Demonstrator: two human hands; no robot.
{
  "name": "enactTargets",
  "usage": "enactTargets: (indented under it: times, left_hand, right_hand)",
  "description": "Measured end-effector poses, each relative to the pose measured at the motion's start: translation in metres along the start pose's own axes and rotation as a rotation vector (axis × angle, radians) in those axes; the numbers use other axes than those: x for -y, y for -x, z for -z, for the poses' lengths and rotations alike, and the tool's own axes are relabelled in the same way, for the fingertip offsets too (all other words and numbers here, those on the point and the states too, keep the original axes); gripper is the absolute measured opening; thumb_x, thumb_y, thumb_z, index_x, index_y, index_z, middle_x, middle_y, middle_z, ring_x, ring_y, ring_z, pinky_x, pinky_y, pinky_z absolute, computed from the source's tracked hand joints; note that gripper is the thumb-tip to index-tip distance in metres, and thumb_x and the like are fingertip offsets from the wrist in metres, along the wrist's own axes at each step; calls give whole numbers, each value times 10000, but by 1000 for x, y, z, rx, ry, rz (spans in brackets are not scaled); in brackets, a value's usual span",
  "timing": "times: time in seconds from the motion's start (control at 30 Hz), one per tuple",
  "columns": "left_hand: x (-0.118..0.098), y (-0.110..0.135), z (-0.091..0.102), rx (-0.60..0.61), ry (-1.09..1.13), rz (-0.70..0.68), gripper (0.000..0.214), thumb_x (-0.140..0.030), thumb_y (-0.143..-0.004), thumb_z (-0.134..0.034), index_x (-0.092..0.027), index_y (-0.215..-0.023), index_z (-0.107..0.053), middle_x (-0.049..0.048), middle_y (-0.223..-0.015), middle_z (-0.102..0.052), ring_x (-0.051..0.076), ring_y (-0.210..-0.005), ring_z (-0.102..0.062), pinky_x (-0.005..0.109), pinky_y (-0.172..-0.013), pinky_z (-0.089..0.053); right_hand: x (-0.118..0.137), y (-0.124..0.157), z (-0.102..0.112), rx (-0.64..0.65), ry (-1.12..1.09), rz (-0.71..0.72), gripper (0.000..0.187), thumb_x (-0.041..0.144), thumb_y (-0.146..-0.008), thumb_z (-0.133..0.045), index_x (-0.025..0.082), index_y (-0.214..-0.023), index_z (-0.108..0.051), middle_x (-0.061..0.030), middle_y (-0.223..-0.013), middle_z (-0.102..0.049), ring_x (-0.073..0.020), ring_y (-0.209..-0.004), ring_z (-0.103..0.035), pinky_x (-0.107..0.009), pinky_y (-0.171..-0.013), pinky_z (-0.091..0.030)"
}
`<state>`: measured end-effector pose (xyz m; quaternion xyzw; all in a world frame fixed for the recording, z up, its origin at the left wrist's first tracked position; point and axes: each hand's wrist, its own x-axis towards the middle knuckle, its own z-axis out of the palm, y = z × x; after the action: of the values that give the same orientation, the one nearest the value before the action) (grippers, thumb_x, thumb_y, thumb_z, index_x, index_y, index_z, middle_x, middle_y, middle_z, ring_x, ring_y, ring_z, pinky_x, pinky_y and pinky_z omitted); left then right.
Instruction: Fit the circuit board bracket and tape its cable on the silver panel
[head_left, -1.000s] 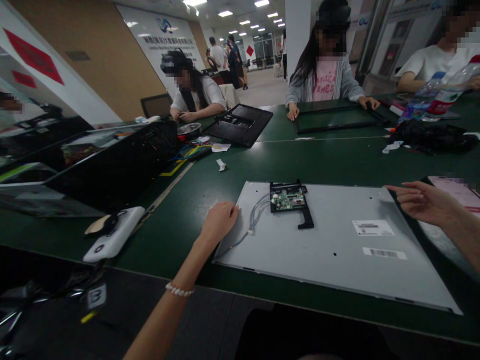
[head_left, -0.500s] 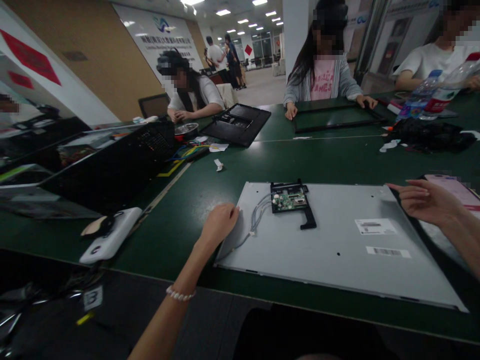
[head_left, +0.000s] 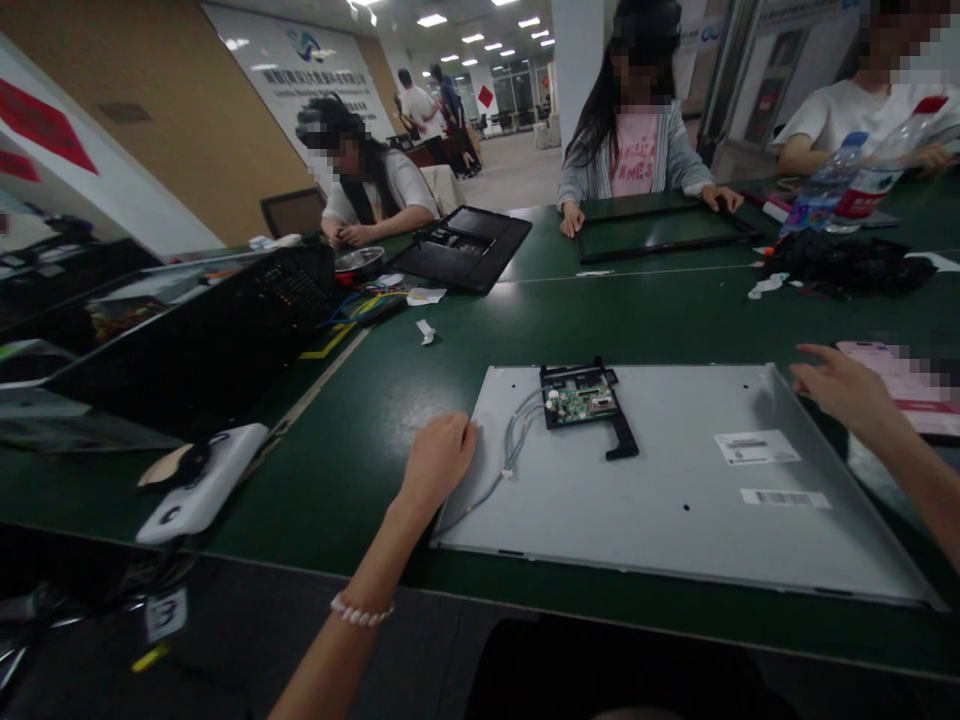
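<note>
A silver display panel (head_left: 600, 520) lies back side up in front of me. A black bracket with a green circuit board (head_left: 581, 402) sits on it, and grey cables (head_left: 510, 450) run from the board to the panel's left side. Closed round the panel's left edge is my left hand (head_left: 441, 455), its fingertips mostly hidden. Just beyond the right edge hovers my right hand (head_left: 847, 390), index finger stretched out and the other fingers loosely bent, holding nothing. Two white labels (head_left: 757, 447) are stuck to the panel's right half.
Behind the right hand lies a pink-screened phone (head_left: 900, 385). A white power bank-like object (head_left: 202, 490) rests at left, near an open black computer case (head_left: 202, 350). Across the green table (head_left: 480, 320), a person holds a black frame (head_left: 667, 245); a black cover (head_left: 469, 245) lies nearby.
My right hand has come off the panel's far right corner and its index finger now points out. The left hand stays at the left edge. The view has shifted slightly.
</note>
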<state>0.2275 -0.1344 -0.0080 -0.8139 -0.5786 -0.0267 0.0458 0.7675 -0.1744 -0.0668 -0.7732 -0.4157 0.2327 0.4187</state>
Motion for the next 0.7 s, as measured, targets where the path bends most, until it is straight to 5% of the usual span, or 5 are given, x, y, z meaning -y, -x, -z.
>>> enactTargets:
  times: [0.1,0.2,0.4,0.7]
  left_hand:
    - [-1,0,0,-2,-8,6,372,-277,-988,-284,-174,-782,-577,120,-826,-635,231,-764,-573,359,-723,-402]
    - [0,1,-1,-9,-10,5,356,-272,-984,-297,-180,-775,-570,111,-825,-634,224,-763,-571,352,-722,-404]
    - [2,2,-6,-21,2,9,344,-255,-985,-295,-175,-797,-571,104,-846,-635,225,-782,-577,349,-735,-411]
    - [0,-8,4,37,-58,32,376,-293,-998,-288,-179,-784,-576,103,-851,-653,238,-807,-613,351,-728,-433]
  right_hand:
    - [-7,-3,-6,-15,301,179,474,337,-822,-587,133,-1247,-633,-175,-1042,-666,-321,-1004,-593,-444,-905,-419]
    - [-12,-2,-16,10,470,309,512,404,-850,-529,105,-1255,-622,-225,-1258,-600,-366,-1204,-520,-470,-1026,-360]
    - [-16,2,-30,25,630,467,531,433,-903,-429,81,-1257,-608,-234,-1282,-591,-353,-1234,-511,-473,-1046,-367]
    - [-21,1,-34,3,715,518,554,451,-938,-365,78,-1276,-595,-231,-1280,-582,-344,-1231,-515,-471,-1041,-377]
